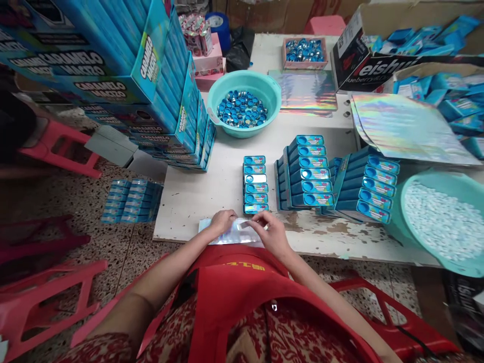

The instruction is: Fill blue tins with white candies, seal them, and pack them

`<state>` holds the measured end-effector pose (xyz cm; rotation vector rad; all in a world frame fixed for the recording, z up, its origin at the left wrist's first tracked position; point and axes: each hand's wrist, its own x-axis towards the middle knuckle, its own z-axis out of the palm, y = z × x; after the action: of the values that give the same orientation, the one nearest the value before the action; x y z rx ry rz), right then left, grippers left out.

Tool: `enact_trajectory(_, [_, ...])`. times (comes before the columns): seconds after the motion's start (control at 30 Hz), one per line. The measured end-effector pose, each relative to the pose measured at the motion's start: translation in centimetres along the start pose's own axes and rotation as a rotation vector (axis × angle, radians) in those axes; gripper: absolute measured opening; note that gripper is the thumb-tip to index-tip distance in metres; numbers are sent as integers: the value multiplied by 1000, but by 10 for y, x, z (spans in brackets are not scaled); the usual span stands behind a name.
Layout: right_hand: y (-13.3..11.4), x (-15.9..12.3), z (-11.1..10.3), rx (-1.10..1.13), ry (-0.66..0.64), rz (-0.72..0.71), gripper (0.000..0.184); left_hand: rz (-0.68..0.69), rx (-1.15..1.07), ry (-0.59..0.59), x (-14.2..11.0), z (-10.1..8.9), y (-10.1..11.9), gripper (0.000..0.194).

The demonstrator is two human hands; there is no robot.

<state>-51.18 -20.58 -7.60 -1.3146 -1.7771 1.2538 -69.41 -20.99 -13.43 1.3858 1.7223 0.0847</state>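
At the table's front edge lies a shiny silvery sheet (pixel 219 236), close against the red apron. My left hand (pixel 223 222) has its fingers bent down, gripping the sheet's upper part. Between the thumb and fingers of my right hand (pixel 270 231) is a small grey strip, like a sticker (pixel 245 225), held just above the sheet's right part. Just beyond my hands stands a row of blue boxes (pixel 255 188) with printed ends. One of them has a plain white-silver end, and the nearest end looks shiny.
Stacked blue display cartons (pixel 151 101) tower at the left. A turquoise basin (pixel 244 128) holds blue caps. More blue boxes (pixel 313 174) stand in rows at right, beside a basin of white pieces (pixel 446 217). Holographic sheets (pixel 302 91) lie behind. Red stools (pixel 56 141) stand around the table.
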Motion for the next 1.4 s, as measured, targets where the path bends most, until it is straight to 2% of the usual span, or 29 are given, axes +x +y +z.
enact_trajectory(0.07, [-11, 6, -8, 121, 65, 96, 17, 91, -209, 136, -9, -5, 4, 31])
enact_trajectory(0.13, [-14, 12, -12, 213, 98, 159, 20, 253, -530, 200, -18, -11, 12, 36])
enact_trajectory(0.2, [-13, 18, -11, 304, 111, 214, 23, 352, -757, 102, -23, -15, 21, 44])
enact_trajectory(0.23, [-10, 21, -9, 346, 112, 236, 24, 342, -807, 27, -23, -16, 25, 46])
enact_trajectory(0.27, [-7, 23, -6, 374, 115, 253, 25, 298, -829, -33, -22, -17, 29, 44])
enact_trajectory(0.33, [0, 27, 0, 364, 152, 267, 25, 181, -832, -75, -16, -19, 35, 33])
enact_trajectory(0.43, [12, 34, 10, 168, 321, 228, 23, 124, -760, -30, -2, -26, 39, 27])
enact_trajectory(0.5, [18, 40, 14, 16, 430, 193, 21, 168, -657, 44, 6, -33, 40, 23])
enact_trajectory(0.6, [27, 49, 20, -162, 513, 184, 18, 233, -454, 145, 16, -38, 43, 18])
enact_trajectory(0.7, [37, 55, 24, -230, 539, 198, 13, 225, -298, 189, 26, -33, 45, 15])
enact_trajectory(0.8, [44, 58, 26, -171, 567, 224, 9, 178, -231, 233, 34, -20, 42, 14])
enact_trajectory(0.93, [47, 56, 24, -134, 580, 267, 21, 115, -116, 290, 36, -8, 35, 21])
enact_trajectory(1.07, [48, 55, 23, -120, 539, 257, 31, 77, 10, 363, 23, -1, 32, 33])
enact_trajectory(1.13, [49, 57, 23, -140, 553, 258, 32, 126, 78, 328, 14, 5, 35, 44])
enact_trajectory(1.23, [49, 59, 21, -177, 549, 240, 23, 129, 213, 109, 5, 6, 36, 65])
enact_trajectory(1.27, [48, 58, 20, -191, 539, 226, 20, 106, 245, 70, 3, 3, 33, 65])
enact_trajectory(1.4, [33, 38, 17, -342, 518, 81, 24, 43, 234, 62, -4, -21, 5, 43])
